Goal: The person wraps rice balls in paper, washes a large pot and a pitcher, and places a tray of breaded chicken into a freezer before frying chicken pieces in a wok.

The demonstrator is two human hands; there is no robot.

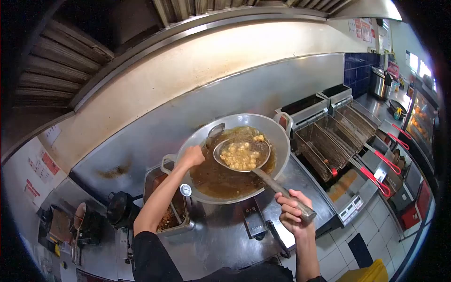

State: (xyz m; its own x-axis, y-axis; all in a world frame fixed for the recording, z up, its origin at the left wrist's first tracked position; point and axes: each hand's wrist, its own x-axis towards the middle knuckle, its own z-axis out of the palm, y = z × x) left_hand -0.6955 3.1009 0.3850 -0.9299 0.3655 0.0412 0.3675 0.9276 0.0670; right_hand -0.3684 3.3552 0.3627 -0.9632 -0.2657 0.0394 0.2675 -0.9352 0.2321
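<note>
A wide metal wok [281,141] holds brown oil. My right hand [295,211] is wrapped round the thick handle of a large round strainer [264,175], whose bowl lies over the oil with golden fried pieces [242,155] in it. My left hand [191,157] is closed in a fist above the wok's left side; what it holds, if anything, is hidden. Just beyond that fist, a smaller ladle or strainer [216,130] rests at the wok's far left edge. A dial thermometer [185,190] is at the near left rim.
Fryer baskets [319,150] with red handles stand to the right. A metal tray [187,224] with dark crumbs sits left of the wok. Further left are a black pot [121,209] and small pans. A steel pot [379,84] stands at the far right. A range hood hangs overhead.
</note>
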